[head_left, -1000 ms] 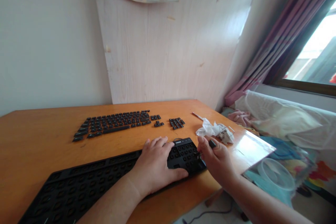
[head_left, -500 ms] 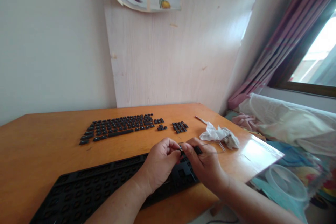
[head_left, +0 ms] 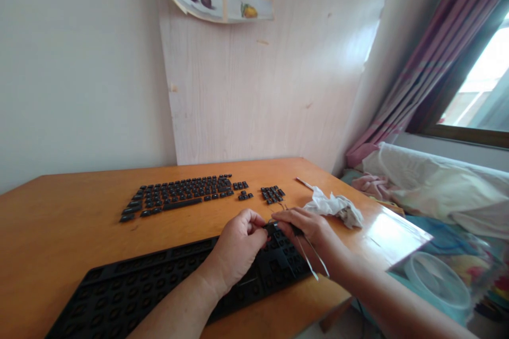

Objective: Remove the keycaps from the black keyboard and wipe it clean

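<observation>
A black keyboard (head_left: 155,288) with its keys taken off lies across the front of the table, showing rows of bare key sockets. Over its upper right part both hands work close together. My left hand (head_left: 240,241) is closed in a pinch, thumb against fingertips; what sits between them is too small and hidden to name. Wrapped in my right hand (head_left: 312,233) is a keycap puller (head_left: 312,259) with a black handle, its thin metal wires sticking out below the palm. More thin wire shows above the right fingers.
Loose black keycaps (head_left: 183,193) lie in keyboard order behind the keyboard, with a separate number-pad group (head_left: 272,194) to their right. Crumpled white tissue (head_left: 328,204) and a thin stick (head_left: 303,183) lie farther right. Beyond the table edge stands a clear plastic tub (head_left: 437,280).
My left hand has lifted from lying spread on the keyboard and closed into a pinch beside the right. My right hand has moved left and turned the keycap puller, so its wires point down.
</observation>
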Tool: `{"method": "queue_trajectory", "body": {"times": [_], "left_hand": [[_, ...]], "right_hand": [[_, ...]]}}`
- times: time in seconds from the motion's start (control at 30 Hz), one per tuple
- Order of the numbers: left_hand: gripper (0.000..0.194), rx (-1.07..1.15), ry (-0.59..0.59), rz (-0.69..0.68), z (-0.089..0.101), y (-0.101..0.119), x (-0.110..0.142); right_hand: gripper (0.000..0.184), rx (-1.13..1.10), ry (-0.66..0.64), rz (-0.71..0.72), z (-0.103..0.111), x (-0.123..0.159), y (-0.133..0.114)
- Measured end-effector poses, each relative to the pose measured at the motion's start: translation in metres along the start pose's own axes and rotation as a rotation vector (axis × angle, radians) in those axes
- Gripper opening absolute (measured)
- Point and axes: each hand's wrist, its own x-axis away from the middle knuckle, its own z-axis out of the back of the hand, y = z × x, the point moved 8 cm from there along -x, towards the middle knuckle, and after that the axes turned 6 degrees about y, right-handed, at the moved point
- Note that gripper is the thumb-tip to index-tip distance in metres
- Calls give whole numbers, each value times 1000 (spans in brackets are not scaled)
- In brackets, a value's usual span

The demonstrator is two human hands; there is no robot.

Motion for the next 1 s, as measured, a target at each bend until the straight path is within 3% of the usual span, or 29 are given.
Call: {"method": "queue_trajectory", "body": {"times": [0.13,0.33,0.5,0.67,1.0], "left_hand": [[17,-2,-36,18,-3,-2,0],[24,2,-7,45,-2,-4,0],[28,-33,134,13,15,2,-3],[32,-49,170,3,23,3,-5],[30,-52,165,3,25,0,-7]], "right_hand": [[25,91,-171,105,-7,2,-12],[18,194,-217,156,-8,-1,-5],[21,312,-117,62,5,-21,38],[24,411,-201,-19,-6,-38,87],[25,452,-296,-87,-31,-44,116]]}}
